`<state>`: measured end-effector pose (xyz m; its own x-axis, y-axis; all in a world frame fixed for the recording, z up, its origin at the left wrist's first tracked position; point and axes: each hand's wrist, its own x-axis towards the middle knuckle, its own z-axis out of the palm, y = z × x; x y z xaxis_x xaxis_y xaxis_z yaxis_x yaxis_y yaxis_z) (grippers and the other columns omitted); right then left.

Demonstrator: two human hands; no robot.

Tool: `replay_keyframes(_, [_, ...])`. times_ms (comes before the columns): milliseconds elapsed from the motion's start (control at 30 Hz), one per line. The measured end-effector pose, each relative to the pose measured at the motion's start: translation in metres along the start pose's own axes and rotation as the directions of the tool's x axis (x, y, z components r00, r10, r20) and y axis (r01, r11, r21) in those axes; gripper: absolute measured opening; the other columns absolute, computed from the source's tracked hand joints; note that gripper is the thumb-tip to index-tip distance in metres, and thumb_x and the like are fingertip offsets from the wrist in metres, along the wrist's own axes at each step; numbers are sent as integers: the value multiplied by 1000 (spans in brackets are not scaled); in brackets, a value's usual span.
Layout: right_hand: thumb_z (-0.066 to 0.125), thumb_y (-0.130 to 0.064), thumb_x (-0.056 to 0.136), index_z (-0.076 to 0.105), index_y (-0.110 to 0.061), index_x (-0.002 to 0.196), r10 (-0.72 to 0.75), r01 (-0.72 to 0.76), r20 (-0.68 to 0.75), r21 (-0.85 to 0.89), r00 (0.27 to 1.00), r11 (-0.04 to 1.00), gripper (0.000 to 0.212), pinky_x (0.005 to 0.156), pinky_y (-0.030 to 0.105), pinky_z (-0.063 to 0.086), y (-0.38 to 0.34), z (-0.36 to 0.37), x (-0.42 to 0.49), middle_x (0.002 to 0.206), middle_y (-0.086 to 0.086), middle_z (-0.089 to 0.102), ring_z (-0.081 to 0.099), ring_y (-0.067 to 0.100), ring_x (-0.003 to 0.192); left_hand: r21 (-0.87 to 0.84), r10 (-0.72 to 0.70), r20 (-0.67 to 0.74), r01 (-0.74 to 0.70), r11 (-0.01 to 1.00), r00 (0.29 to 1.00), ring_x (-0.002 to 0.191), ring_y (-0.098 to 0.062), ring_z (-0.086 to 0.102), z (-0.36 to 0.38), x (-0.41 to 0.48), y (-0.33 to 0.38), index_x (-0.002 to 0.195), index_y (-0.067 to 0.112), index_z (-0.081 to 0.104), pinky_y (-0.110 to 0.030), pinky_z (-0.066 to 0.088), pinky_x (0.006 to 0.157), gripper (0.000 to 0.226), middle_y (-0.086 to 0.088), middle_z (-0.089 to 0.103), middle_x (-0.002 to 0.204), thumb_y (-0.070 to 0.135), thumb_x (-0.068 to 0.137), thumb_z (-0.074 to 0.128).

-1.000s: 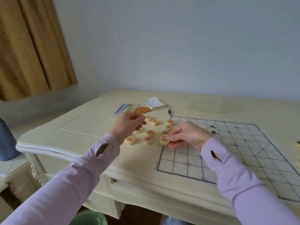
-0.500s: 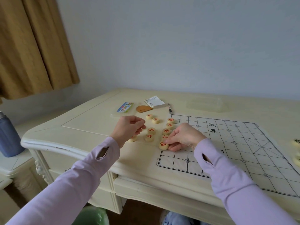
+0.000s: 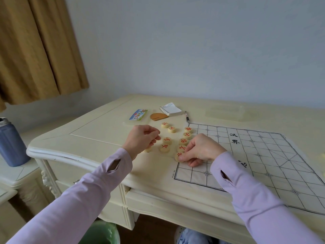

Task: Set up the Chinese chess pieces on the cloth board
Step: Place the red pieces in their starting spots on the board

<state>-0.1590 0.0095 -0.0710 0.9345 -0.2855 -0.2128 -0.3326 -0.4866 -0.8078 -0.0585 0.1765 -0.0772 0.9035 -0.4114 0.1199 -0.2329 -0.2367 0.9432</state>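
Sliding along the left edge of the cloth board (image 3: 263,155), a red-marked piece (image 3: 178,156) is pinched by the right hand (image 3: 202,149) and lies nearer the front corner than a second ago, apparently extending the row (image 3: 186,135). The left hand (image 3: 142,140) is held curled above loose pieces (image 3: 165,148); whether one is gripped cannot be told.

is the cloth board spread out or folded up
Spread out: the cloth board lies flat on the table, grid lines and river characters showing, no fold visible; its right end runs out of frame.
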Motion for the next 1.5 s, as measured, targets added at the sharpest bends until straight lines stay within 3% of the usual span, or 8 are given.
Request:
replay_keyframes(267, [81, -18, 71, 63, -2, 71, -51, 49, -62, -25, 997, 998, 24, 52, 23, 56, -1, -1, -1, 57, 7, 63, 59, 11, 45, -5, 11, -26, -11, 1000, 1000, 60, -12, 52, 2, 0, -3, 80, 13, 65, -13, 45, 51, 15, -3, 67, 74, 7, 91, 56])
replay_keyframes(400, [72, -24, 82, 62, -5, 67, -126, 139, -211, 49, 969, 989, 27, 41, 19, 49, -10, -16, 3, 56, 9, 60, 55, 14, 43, 42, 49, -56, -46, 998, 997, 63, -13, 55, -1, 3, -1, 83, 13, 66, -22, 48, 61, 14, -1, 68, 75, 8, 90, 56])
replay_keyframes(567, [66, -25, 86, 59, -7, 62, -126, 186, -382, 126, 916, 974, 31, 47, 25, 51, -19, -35, 30, 57, 10, 61, 56, 19, 46, 57, 66, -103, -61, 997, 993, 65, -14, 57, -12, 20, 9, 86, 13, 67, -27, 52, 70, 14, 0, 69, 76, 8, 91, 54])
replay_keyframes(767, [62, -22, 90, 59, -9, 63, -123, 215, -446, 163, 887, 963, 30, 38, 18, 46, -20, -38, 58, 59, 8, 62, 56, 11, 40, 61, 23, -132, -15, 998, 991, 63, -13, 56, -25, 46, 18, 92, 8, 66, -19, 51, 62, 11, -1, 68, 77, 7, 91, 55])
replay_keyframes(933, [61, -23, 90, 63, -10, 72, -134, 259, -490, 197, 861, 946, 22, 36, 17, 45, -18, -30, 74, 62, 6, 63, 54, 10, 40, 260, -17, -161, 59, 964, 987, 60, -14, 57, -36, 68, 17, 100, 4, 68, -28, 54, 68, 16, -3, 64, 75, 8, 87, 62])
replay_keyframes(1033, [61, -25, 89, 64, -9, 77, -148, 282, -540, 175, 829, 943, 21, 34, 14, 42, -16, -28, 79, 63, 5, 64, 51, 2, 32, 470, -68, 26, 48, 881, 997, 64, -15, 60, -45, 66, 19, 103, 14, 67, -32, 54, 73, 26, 1, 63, 83, 21, 79, 74])
replay_keyframes(1200, [61, -29, 89, 62, -13, 71, -147, 280, -564, 157, 813, 947, 25, 32, 12, 37, -12, -27, 82, 62, 3, 64, 50, 0, 30, 693, -142, 419, -215, 688, 897, 95, -6, 49, -40, 45, 18, 101, 47, 58, -23, 40, 89, 39, 16, 49, 100, 43, 68, 79])
replay_keyframes(1500, [59, -30, 90, 59, -17, 64, -153, 260, -549, 121, 821, 958, 29, 43, 21, 43, -14, -22, 80, 61, 0, 65, 55, 9, 42, 643, 112, 455, -413, 645, 884, 104, -11, 38, -19, 32, 0, 103, 41, 66, -28, 33, 96, 31, 6, 45, 104, 46, 74, 73])
